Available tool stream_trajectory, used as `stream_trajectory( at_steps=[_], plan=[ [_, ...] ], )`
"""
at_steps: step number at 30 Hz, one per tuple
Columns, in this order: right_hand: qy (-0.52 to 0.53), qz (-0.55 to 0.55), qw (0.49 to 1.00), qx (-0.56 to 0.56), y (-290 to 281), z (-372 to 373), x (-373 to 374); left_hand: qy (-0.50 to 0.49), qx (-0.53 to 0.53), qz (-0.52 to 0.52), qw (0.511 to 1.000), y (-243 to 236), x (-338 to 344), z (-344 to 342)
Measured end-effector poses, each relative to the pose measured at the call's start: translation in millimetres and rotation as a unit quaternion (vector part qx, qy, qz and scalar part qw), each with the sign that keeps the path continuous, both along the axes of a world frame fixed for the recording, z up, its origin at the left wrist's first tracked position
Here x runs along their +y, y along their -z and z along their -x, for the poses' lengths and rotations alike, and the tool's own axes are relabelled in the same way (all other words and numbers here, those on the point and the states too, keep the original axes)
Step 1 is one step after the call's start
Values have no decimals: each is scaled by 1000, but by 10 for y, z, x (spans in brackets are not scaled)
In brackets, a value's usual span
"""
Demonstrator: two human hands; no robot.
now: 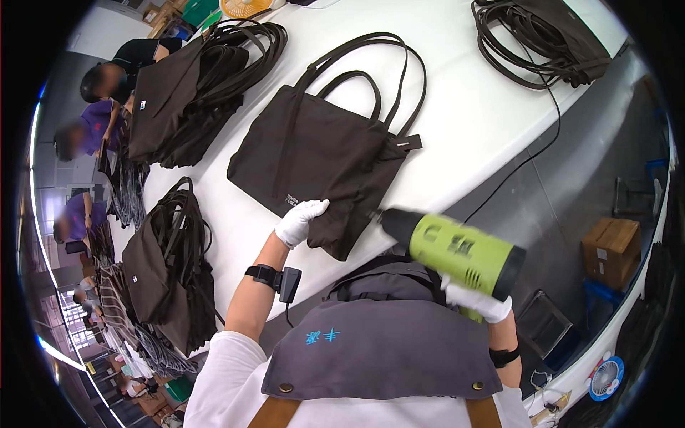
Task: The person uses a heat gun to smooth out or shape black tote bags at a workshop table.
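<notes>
In our gloved right hand (479, 299) we gripped a green heat gun (462, 250), its nozzle near the lower right side of the dark bag (321, 146). Our gloved left hand (301, 222) touched the bag's bottom edge, fingers curled; we could not tell whether they pinched the cloth. The bag lay on the white table (457, 93), handles away from us, with two bag stacks (168, 96) leftward and a cardboard box (611, 251) rightward

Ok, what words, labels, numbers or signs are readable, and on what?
Wording is not copied here.
Grey fabric apron: blue embroidered characters, clear.
Dark brown fabric bag: white print, small.
Lime-green, black-ended heat gun: dark lettering, blurred.
Stacked dark brown bags, left: white labels, too small.
</notes>
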State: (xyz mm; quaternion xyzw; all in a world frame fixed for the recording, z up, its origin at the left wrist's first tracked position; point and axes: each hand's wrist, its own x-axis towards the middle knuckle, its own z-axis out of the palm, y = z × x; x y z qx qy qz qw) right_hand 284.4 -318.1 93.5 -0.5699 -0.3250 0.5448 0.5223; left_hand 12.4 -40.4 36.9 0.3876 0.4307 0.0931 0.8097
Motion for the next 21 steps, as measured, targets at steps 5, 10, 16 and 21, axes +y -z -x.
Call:
stream_trajectory(
  at_steps=[5,10,16,21],
  plan=[
    [128,81,982,109,67,-131,231,204,224,-137,943,-21,88,-67],
    [124,29,984,126,57,-257,193,170,156,-676,700,-118,-121,-573],
    [120,13,986,111,-82,-342,421,379,173,-710,568,109,-521,-931],
    [77,-9,989,129,-85,-464,496,158,23,-662,732,140,-65,-639]
  ],
)
